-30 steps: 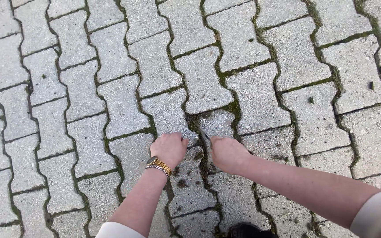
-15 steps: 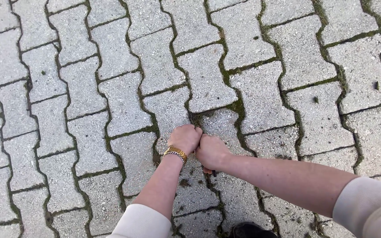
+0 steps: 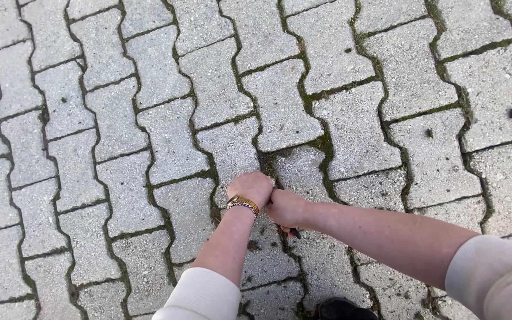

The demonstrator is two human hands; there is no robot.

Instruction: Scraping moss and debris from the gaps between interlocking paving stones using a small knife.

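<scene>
Nearest me, at the bottom edge of the paving, the dark toe of my shoe (image 3: 340,309) shows, with my two pale sleeves reaching in from the bottom edge and the lower right corner. My forearms meet over one joint (image 3: 266,163) between grey interlocking paving stones (image 3: 167,142), a little below the middle of the view. My left hand (image 3: 251,186), with a gold wristwatch (image 3: 242,205) at the wrist, is curled into a fist, knuckles down on the stones; I cannot tell if it grips anything. My right hand (image 3: 285,207) touches it, fingers wrapped tight around a thin dark tool (image 3: 294,233), only its end poking out below my palm, its working tip hidden under my hands at the joint. Around my hands lie loose crumbs of moss and soil (image 3: 255,244) on the stones, so I judge this stretch partly scraped. Just beyond my knuckles the joint looks dark and dug out. Farther off, toward the top right corner, green moss (image 3: 327,142) fills many joints, so most of the paving seems undone.
</scene>
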